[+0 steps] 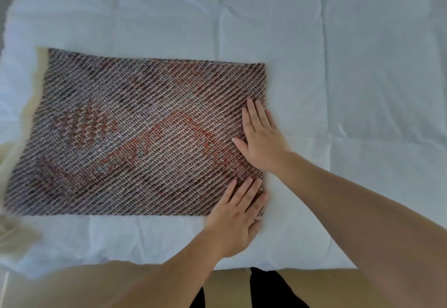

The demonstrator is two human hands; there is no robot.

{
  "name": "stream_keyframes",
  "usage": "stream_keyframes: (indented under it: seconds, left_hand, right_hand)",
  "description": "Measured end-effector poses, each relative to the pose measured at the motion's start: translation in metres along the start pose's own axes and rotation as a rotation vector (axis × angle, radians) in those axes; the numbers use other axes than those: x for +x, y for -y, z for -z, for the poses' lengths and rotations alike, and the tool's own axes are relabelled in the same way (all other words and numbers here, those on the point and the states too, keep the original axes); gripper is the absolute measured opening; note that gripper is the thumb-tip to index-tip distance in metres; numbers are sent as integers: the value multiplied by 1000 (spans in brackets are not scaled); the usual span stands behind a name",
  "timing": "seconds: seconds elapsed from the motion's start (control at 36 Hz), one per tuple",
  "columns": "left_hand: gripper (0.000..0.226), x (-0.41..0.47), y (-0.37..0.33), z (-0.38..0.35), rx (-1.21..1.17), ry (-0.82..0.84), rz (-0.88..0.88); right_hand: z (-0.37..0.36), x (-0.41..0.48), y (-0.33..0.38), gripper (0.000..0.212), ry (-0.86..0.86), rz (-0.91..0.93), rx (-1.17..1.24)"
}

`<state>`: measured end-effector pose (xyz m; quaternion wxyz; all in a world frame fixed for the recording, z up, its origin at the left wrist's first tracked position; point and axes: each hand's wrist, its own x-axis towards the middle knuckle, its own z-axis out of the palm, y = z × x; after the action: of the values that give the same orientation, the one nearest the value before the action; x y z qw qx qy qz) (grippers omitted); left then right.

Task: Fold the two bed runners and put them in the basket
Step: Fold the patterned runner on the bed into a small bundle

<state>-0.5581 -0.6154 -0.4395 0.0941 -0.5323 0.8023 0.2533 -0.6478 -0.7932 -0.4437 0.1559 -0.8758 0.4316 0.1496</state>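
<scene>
A brown and red woven bed runner (135,136) lies flat on the white bed sheet (338,65), left of centre, as a folded rectangle with its fold edge on the right. My right hand (261,136) rests palm down on the runner near that right edge, fingers straight and together. My left hand (237,215) lies flat on the near right corner of the runner, fingers pointing up and to the right. Neither hand grips anything. A cream edge (31,94) shows along the runner's left side. No basket and no second runner are in view.
The white sheet is creased and spreads wide to the right and beyond the runner. A beige blurred shape (14,235) sits at the lower left edge. The bed's near edge (290,267) runs just above my legs.
</scene>
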Motion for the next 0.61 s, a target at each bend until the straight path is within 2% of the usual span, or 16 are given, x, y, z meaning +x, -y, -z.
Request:
stream_keyframes:
  seconds: [0.11,0.28,0.33,0.39,0.5,0.56,0.61]
  left_hand:
    - [57,-3,-7,7,-31,-2,18]
    - [54,14,-20,38,-121,-73,147]
    - [50,21,-27,43,-110,-55,220]
    - [49,28,-34,46,-90,-36,298]
    - [54,38,-44,50,-55,-23,386]
    - [60,38,-47,53,-74,-44,415]
    - [64,34,-49,57,-130,-90,473]
  right_hand:
    - [5,-2,-7,78,-24,-7,164]
    - [51,29,-17,61,-306,-338,744]
    - [63,40,-18,55,-309,-387,881]
    - [71,48,-20,58,-255,-369,912]
    - [95,50,-23,80,-157,-258,861]
    - [111,52,-18,75,-152,-191,832]
    - [129,55,-8,61,-154,-143,776]
